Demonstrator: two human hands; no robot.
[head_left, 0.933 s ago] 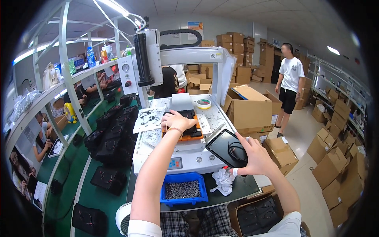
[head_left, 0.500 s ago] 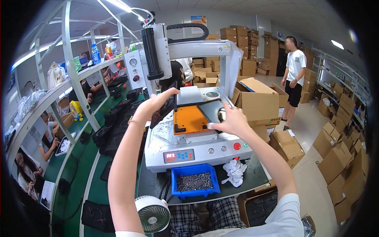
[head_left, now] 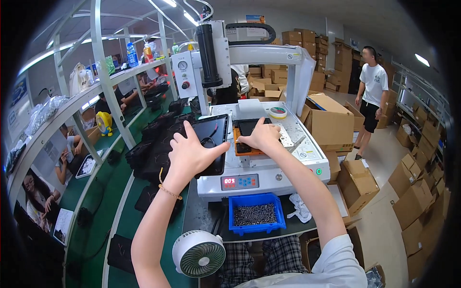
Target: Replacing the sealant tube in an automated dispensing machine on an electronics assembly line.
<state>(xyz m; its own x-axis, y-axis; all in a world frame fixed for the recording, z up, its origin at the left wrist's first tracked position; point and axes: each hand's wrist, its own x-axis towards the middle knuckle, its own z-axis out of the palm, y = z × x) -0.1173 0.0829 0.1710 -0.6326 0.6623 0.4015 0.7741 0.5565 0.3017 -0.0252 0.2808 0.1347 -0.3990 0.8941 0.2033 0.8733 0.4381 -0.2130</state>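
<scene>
My left hand (head_left: pixel 196 152) spans a black rectangular housing (head_left: pixel 211 128), a shallow tray-like shell with red and black wires inside. The thumb lies by its right edge and the fingers reach over its left side. The shell is tilted, left of the orange fixture (head_left: pixel 250 151) on the white benchtop machine's bed. My right hand (head_left: pixel 263 136) is over that fixture, thumb and fingers on a dark flat panel (head_left: pixel 246 126) that lies in it. Part of the panel is hidden under the hand.
Screws or similar small dark parts fill a blue bin (head_left: pixel 257 228) in front of the machine (head_left: pixel 307 169). A white fan (head_left: pixel 199 254) stands near my left forearm. Stacked black housings (head_left: pixel 152 153) lie at left. A tape roll (head_left: pixel 277 112) sits behind the fixture; a person (head_left: pixel 372 96) stands far right.
The right hand has brought the dark panel down onto the orange fixture. The left hand's black housing has turned, its inside and wires now showing. The whole view has shifted right.
</scene>
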